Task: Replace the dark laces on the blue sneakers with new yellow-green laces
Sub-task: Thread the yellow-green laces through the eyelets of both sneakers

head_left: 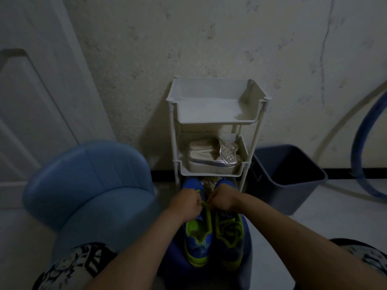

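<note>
In the dim light, the left hand and right hand seem curled, pinching the thin yellow-green lace between them over the left blue sneaker, whose toe points away; the slack trails toward its heel.

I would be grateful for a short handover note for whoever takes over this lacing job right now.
Left hand: pinches the yellow-green lace above the left-side sneaker.
Right hand: pinches the same lace close beside it.
Things: both blue sneakers stand side by side between the knees, toes towards the rack.
Done: no dark lace shows; the right-side sneaker carries loose yellow-green lacing.
Left: finish and tighten the left-side sneaker; the hands hide its upper eyelets. Probably snug the other one too.
</note>
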`<move>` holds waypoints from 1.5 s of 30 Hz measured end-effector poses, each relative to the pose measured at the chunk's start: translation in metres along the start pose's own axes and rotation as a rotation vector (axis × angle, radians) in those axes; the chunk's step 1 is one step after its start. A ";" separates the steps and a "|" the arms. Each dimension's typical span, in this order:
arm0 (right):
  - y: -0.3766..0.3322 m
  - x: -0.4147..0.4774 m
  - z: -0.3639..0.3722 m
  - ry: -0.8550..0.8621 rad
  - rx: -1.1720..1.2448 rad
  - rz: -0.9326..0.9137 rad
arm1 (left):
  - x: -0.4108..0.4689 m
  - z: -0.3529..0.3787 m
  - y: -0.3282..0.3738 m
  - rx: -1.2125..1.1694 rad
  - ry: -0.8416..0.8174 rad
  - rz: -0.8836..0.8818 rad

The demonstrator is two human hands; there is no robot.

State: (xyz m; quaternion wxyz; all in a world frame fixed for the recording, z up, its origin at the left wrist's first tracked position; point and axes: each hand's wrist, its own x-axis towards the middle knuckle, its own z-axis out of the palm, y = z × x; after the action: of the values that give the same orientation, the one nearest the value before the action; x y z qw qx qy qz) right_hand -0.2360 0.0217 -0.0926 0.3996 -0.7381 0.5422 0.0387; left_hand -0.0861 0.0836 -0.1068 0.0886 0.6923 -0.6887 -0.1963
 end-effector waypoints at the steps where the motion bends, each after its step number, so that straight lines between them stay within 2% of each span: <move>1: 0.000 -0.001 0.000 0.000 0.015 -0.002 | 0.000 0.001 -0.001 -0.022 0.001 -0.005; 8: 0.002 -0.003 0.000 0.011 0.007 -0.034 | 0.003 0.008 -0.005 -0.206 0.014 -0.080; 13: 0.006 -0.002 0.002 0.068 -0.051 -0.057 | 0.003 0.000 0.000 -0.226 0.006 -0.099; 18: 0.004 0.003 -0.005 0.168 -0.065 -0.018 | 0.004 -0.022 0.002 -0.185 -0.125 -0.141; 21: 0.004 0.002 -0.020 0.310 0.045 0.051 | 0.006 -0.034 -0.006 -0.108 -0.168 -0.117; 23: 0.001 -0.002 -0.028 0.367 0.091 0.008 | 0.007 -0.039 -0.010 -0.084 -0.179 -0.124; 25: -0.002 -0.006 -0.028 0.314 0.258 -0.032 | 0.008 -0.042 -0.011 -0.076 -0.193 -0.124; 27: -0.005 -0.009 -0.024 0.167 0.568 -0.002 | 0.008 -0.043 -0.010 -0.056 -0.199 -0.112; 28: -0.007 -0.008 -0.023 0.147 0.668 -0.006 | 0.009 -0.042 -0.009 -0.067 -0.199 -0.105; 33: -0.019 -0.007 -0.036 0.297 0.933 -0.161 | 0.010 -0.028 0.011 -0.354 -0.137 -0.053; 35: -0.022 -0.008 -0.041 0.339 0.988 -0.220 | 0.010 -0.027 0.020 -0.397 -0.090 -0.054; 38: -0.026 -0.013 -0.043 0.350 0.975 -0.255 | 0.012 -0.029 0.020 -0.418 -0.011 -0.067; 40: -0.027 -0.014 -0.042 0.303 0.908 -0.216 | 0.013 -0.035 0.019 -0.481 0.042 -0.084; 43: -0.022 -0.017 -0.038 0.154 0.565 -0.116 | 0.015 -0.043 0.021 -0.655 0.168 -0.124; 45: -0.019 -0.018 -0.033 0.035 0.306 -0.126 | 0.014 -0.052 0.026 -0.770 0.242 -0.122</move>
State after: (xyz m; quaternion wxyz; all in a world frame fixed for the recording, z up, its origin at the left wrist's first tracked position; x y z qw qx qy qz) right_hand -0.2403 0.0167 -0.0507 0.4993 -0.7019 0.5013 -0.0824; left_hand -0.0896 0.0612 -0.0521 0.4101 0.6662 -0.5070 -0.3618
